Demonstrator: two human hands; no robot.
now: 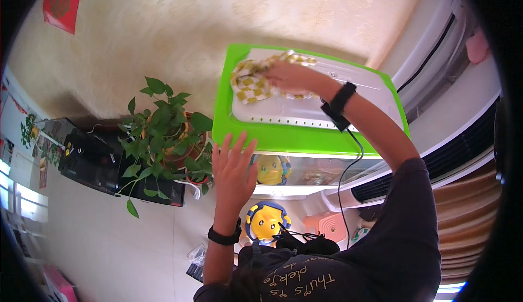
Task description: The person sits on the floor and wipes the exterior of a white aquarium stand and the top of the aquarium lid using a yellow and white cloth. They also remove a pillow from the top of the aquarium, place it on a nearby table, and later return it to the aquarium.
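Before me stands a glass-fronted case (314, 169) topped by a white plastic lid (286, 112) with a broad bright green rim (278, 139). My right hand (288, 77) grips a yellow-and-white checkered cloth (250, 89), bunched on the left part of the lid; the hand is slightly blurred and hides part of the cloth. My left hand (235, 171) holds nothing. Its fingers are spread, with the tips at the green rim's front left corner. A row of small holes runs along the lid's front side.
A leafy potted plant (163, 126) stands left of the case, by a glossy black surface (96, 159). White air conditioner (429, 151) is close on the right. Below are a yellow cartoon-faced stool (266, 222) and a pink stool (327, 224). A black cable (341, 187) hangs from my right wrist.
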